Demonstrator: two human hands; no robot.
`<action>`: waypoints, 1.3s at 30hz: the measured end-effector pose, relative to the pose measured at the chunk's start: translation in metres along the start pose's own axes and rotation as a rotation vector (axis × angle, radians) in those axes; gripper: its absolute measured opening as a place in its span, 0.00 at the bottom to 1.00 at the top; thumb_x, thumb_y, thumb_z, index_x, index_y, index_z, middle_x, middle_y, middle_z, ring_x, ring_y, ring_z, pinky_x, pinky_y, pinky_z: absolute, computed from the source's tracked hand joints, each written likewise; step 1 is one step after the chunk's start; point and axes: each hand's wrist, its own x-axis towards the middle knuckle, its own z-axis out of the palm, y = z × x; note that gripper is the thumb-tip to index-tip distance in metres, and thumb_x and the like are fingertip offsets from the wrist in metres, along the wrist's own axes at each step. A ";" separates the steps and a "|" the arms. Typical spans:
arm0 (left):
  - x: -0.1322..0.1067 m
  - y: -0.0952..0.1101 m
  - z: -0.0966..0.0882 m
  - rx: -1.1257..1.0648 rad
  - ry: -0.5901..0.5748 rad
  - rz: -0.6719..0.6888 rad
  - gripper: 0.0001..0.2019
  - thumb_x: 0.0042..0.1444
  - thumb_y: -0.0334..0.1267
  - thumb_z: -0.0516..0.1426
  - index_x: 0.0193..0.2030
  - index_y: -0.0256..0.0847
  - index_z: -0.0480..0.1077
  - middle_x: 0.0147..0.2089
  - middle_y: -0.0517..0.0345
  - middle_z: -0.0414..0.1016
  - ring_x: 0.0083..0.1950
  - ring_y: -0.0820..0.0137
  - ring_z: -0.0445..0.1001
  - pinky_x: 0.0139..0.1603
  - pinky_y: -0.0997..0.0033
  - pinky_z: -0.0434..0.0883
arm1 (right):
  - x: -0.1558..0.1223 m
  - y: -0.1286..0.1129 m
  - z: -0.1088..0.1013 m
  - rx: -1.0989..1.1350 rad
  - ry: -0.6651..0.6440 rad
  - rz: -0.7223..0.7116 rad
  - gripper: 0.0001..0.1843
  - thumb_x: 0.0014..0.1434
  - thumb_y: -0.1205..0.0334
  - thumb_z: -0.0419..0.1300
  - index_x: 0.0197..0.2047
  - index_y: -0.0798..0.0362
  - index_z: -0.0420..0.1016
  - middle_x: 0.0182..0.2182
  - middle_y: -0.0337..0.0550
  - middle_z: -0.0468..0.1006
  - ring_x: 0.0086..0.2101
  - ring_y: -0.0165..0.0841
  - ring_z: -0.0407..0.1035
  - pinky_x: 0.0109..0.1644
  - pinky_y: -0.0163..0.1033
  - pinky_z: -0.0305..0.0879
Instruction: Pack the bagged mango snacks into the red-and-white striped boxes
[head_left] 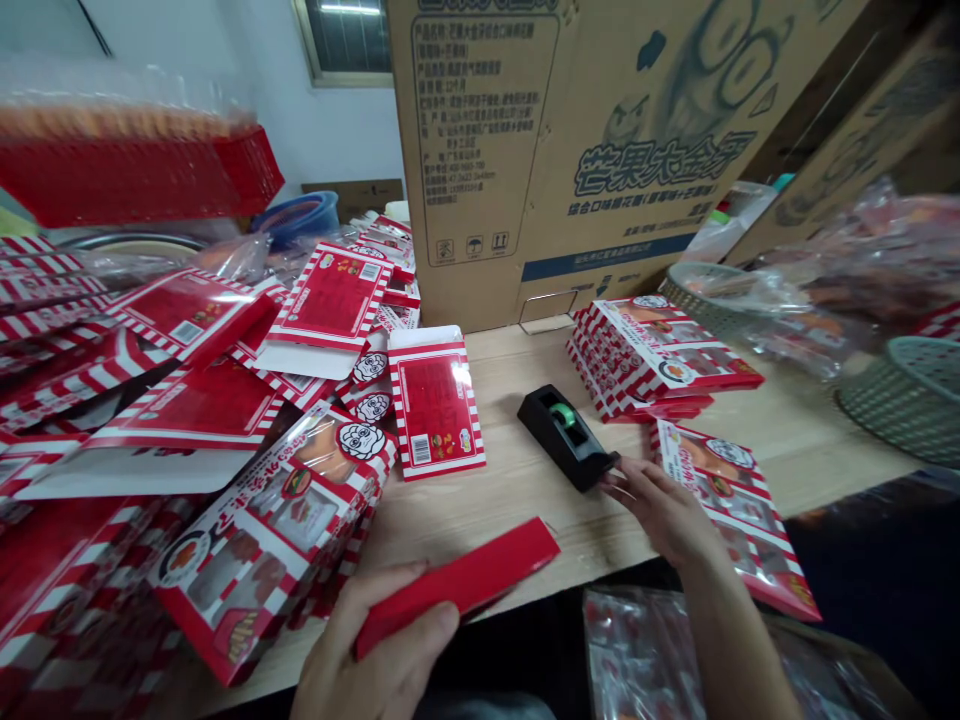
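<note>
My left hand (375,640) grips a red cardboard box (465,580), held edge-up above the table's front edge, fingers behind and thumb in front. At the cutter end of a black tape dispenser (566,440), my right hand (667,510) has its fingers drawn together; any tape between them is too small to make out. A green tape roll (562,413) sits inside the dispenser. Just right of that hand lies a red-and-white striped box (739,510) with clear windows. Another striped box (437,400) lies back-side up, left of the dispenser, its top flap open.
Striped boxes (277,520) are heaped on the left, and a smaller stack (660,350) stands at the back right. A large brown carton (480,160) rises behind the table. Green baskets (907,400) and bagged goods (862,260) line the right side.
</note>
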 end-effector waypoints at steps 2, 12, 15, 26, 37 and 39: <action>0.007 -0.002 0.006 0.003 0.005 0.044 0.13 0.62 0.28 0.53 0.47 0.49 0.72 0.48 0.58 0.70 0.47 0.74 0.77 0.47 0.80 0.77 | -0.007 0.016 0.003 0.017 0.072 0.000 0.21 0.50 0.42 0.66 0.28 0.53 0.73 0.26 0.38 0.78 0.28 0.32 0.75 0.36 0.41 0.74; 0.010 0.010 0.023 -0.037 0.070 -0.026 0.11 0.63 0.28 0.54 0.48 0.48 0.72 0.49 0.56 0.69 0.47 0.73 0.75 0.47 0.76 0.76 | -0.005 0.043 0.017 -0.076 0.164 0.068 0.11 0.66 0.58 0.58 0.36 0.57 0.72 0.28 0.35 0.74 0.25 0.26 0.70 0.30 0.35 0.71; 0.010 0.010 0.022 -0.056 0.092 0.009 0.13 0.62 0.27 0.55 0.49 0.46 0.72 0.49 0.56 0.70 0.46 0.72 0.76 0.47 0.76 0.76 | -0.018 0.033 0.019 -0.108 0.160 0.039 0.15 0.62 0.54 0.62 0.30 0.56 0.72 0.21 0.34 0.72 0.19 0.27 0.66 0.22 0.33 0.66; 0.012 0.009 0.020 -0.048 0.075 0.089 0.13 0.61 0.26 0.54 0.50 0.43 0.71 0.46 0.55 0.71 0.47 0.73 0.77 0.48 0.80 0.75 | -0.186 -0.072 0.095 0.352 -0.073 -0.105 0.40 0.60 0.52 0.63 0.70 0.38 0.48 0.19 0.30 0.74 0.15 0.25 0.60 0.18 0.28 0.59; 0.045 0.013 -0.007 0.162 -0.210 0.183 0.22 0.58 0.27 0.48 0.59 0.43 0.65 0.33 0.58 0.73 0.28 0.69 0.77 0.25 0.71 0.75 | -0.165 -0.067 0.117 0.427 -0.267 0.133 0.50 0.52 0.48 0.68 0.68 0.54 0.45 0.14 0.30 0.73 0.13 0.27 0.62 0.18 0.29 0.61; 0.047 0.013 -0.008 0.217 -0.205 0.187 0.21 0.58 0.27 0.47 0.58 0.41 0.64 0.33 0.57 0.75 0.28 0.68 0.77 0.24 0.70 0.75 | -0.158 -0.057 0.116 0.419 -0.287 0.140 0.46 0.49 0.47 0.69 0.63 0.56 0.52 0.14 0.30 0.73 0.14 0.27 0.62 0.20 0.30 0.62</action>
